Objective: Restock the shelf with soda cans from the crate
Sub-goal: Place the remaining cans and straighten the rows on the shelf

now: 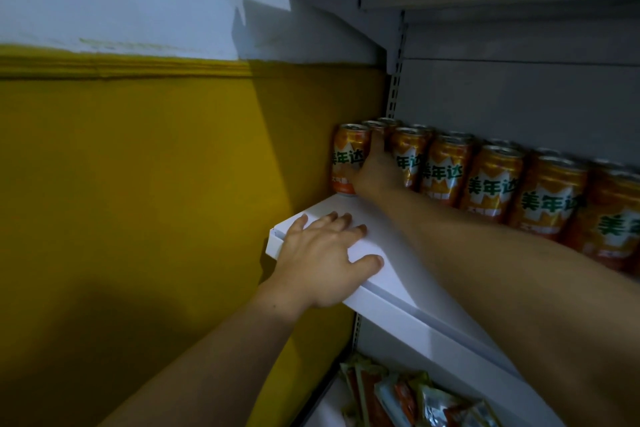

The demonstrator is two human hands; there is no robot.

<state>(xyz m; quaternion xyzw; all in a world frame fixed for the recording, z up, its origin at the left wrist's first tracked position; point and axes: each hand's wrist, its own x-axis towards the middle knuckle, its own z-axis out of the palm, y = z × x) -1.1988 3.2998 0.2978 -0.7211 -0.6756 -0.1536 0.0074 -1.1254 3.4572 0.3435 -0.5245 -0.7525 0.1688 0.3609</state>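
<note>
Orange end can held in right hand, left hand spread flat on white shelf corner

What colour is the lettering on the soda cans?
Dark green, outlined in white, on orange soda cans. The head view shows it best.
</note>
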